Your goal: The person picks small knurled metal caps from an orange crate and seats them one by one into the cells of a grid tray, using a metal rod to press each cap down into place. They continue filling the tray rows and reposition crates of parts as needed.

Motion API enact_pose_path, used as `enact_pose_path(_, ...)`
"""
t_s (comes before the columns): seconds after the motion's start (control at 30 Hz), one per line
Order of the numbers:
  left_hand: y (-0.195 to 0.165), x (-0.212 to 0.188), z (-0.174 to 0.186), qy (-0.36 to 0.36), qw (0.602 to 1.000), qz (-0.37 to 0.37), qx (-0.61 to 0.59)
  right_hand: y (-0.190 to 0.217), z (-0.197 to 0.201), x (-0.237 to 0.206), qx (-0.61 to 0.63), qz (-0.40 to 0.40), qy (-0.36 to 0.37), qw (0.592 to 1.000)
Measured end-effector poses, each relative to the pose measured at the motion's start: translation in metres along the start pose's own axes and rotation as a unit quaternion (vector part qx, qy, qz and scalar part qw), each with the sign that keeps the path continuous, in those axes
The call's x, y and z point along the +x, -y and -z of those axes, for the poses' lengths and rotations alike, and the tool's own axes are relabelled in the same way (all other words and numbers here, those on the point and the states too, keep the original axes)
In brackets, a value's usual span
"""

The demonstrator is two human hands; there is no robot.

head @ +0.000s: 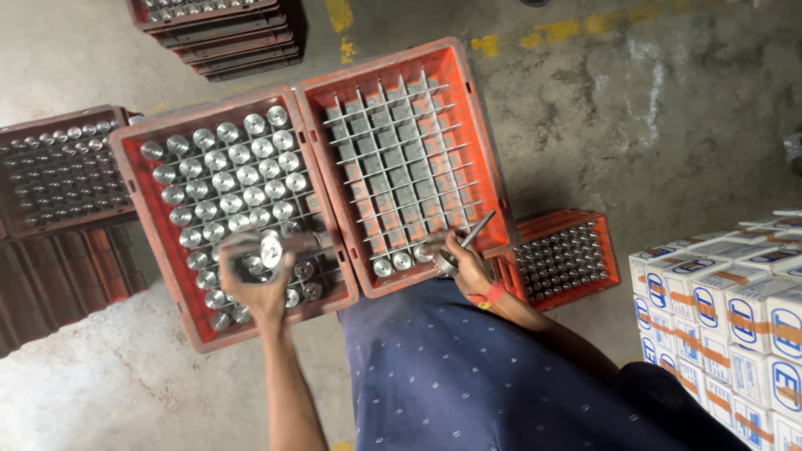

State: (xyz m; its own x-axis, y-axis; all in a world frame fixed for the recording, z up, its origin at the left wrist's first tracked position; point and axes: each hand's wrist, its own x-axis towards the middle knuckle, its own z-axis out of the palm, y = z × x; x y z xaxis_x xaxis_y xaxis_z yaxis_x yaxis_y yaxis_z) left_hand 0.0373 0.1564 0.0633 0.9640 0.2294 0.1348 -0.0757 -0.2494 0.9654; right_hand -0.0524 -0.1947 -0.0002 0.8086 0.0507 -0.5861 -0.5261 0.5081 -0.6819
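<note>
Two orange crates side by side on floor. Left crate (pixel 150 209) nearly full of metal cylinders. Right crate (pixel 489 159): three cylinders (pixel 402 261), bottom row. Left hand (pixel 255 280), 7 o'clock, fingers closed on blurred cylinder (pixel 271 249). Right hand (pixel 464 263), 5 o'clock, pinches metal rod (pixel 476 230).

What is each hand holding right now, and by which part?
Left hand: shiny round metal cylinder, gripped around its side. Right hand: thin metal rod, by its lower end.

Orange gridded crates on the floor (pixel 585 108): 3 — full crate (pixel 134 192), near-empty crate (pixel 493 192), small crate (pixel 606 242). Dark crates at left edge (pixel 17 175): 1. Metal cylinders along near-empty crate's near edge (pixel 393 264): 3. Hands: 2.
</note>
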Motion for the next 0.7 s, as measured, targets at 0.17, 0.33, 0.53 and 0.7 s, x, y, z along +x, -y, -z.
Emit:
enact_pose_path(0.17, 0.003, -0.044, -0.069, 0.066, 0.896, 0.407, -0.163, 0.011, -0.037, 0.008, 0.006, 0.015, 0.067, 0.998)
enact_pose_path(0.33, -0.027, -0.099, -0.121, 0.165, 0.964, 0.194, 0.076, 0.036, -0.065, 0.007, -0.044, 0.107, 0.125, 0.985)
enact_pose_path(0.53, -0.063, -0.121, -0.159, 0.261, 0.932, 0.214, 0.130, 0.061, -0.052, -0.003, -0.041, 0.059, 0.160, 0.984)
enact_pose_path(0.7, -0.064, -0.125, -0.195, 0.340, 0.912, 0.191, 0.126, 0.075, -0.006, -0.014, -0.142, 0.069, 0.232, 0.960)
